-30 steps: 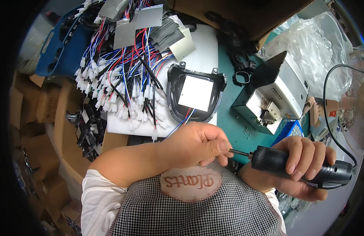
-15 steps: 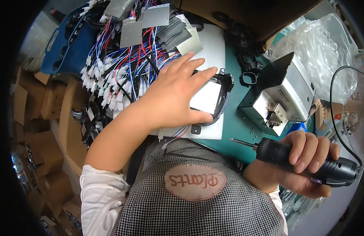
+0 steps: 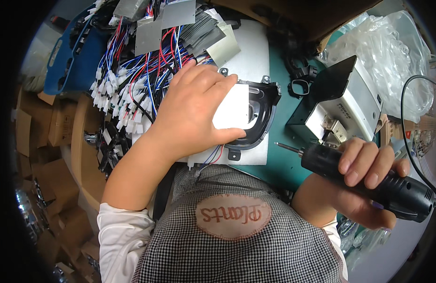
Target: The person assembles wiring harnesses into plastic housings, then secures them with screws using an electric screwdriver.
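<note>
The left hand (image 3: 194,111) is laid flat, fingers slightly spread, on a white panel (image 3: 232,111) seated in a black plastic frame (image 3: 265,120) — frame resting on a white sheet (image 3: 251,56) over the green table (image 3: 279,165). A black electric screwdriver (image 3: 364,181) is gripped by the right hand (image 3: 364,181), fingers curled around its body — bit tip held clear, right of the frame. Bundled red, blue and black wires (image 3: 128,80) lie beside the left hand.
</note>
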Motion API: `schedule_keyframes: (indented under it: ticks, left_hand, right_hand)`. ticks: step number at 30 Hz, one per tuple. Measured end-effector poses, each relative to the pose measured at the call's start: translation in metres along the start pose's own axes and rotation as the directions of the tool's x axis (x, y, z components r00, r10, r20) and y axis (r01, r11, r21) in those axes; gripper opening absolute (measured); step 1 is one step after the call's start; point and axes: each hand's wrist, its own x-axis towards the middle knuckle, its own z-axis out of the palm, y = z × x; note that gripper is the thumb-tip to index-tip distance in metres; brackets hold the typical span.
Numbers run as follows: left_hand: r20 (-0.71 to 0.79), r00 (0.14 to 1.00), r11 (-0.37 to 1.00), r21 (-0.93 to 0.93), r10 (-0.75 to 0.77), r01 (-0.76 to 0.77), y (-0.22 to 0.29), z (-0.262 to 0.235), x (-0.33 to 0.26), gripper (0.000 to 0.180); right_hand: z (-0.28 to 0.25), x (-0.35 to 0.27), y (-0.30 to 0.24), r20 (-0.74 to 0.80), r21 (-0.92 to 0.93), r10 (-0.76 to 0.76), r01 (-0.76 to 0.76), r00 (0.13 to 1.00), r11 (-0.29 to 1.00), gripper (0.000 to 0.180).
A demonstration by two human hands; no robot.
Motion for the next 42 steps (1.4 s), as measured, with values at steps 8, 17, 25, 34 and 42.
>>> schedule_keyframes:
  ticks: [8,17,25,34,42]
  left_hand:
    - [-0.024,1.0,1.0,-0.007,0.008,-0.008,0.007,0.02,0.006,0.068]
    - [-0.023,1.0,1.0,-0.012,0.019,-0.019,0.007,0.026,0.005,0.069]
    - [-0.03,0.999,0.999,-0.029,0.016,-0.017,0.008,0.027,0.007,0.07]
    - [-0.011,1.0,0.999,-0.041,-0.001,0.001,0.009,0.03,0.007,0.069]
    - [0.023,1.0,0.999,-0.047,0.004,-0.002,0.011,0.032,0.005,0.071]
  right_hand:
    - [0.001,0.005,0.037,0.134,-0.044,-0.013,0.019,0.991,0.999,0.074]
    - [-0.006,0.003,0.053,0.155,-0.09,-0.011,0.025,0.988,0.996,0.071]
    - [-0.004,0.002,0.065,0.193,-0.151,-0.001,0.031,0.981,0.988,0.074]
    - [-0.002,0.013,0.07,0.434,-0.219,0.078,0.021,0.898,0.976,0.076]
    - [0.009,0.0,0.059,0.23,-0.316,0.166,-0.088,0.959,0.945,0.069]
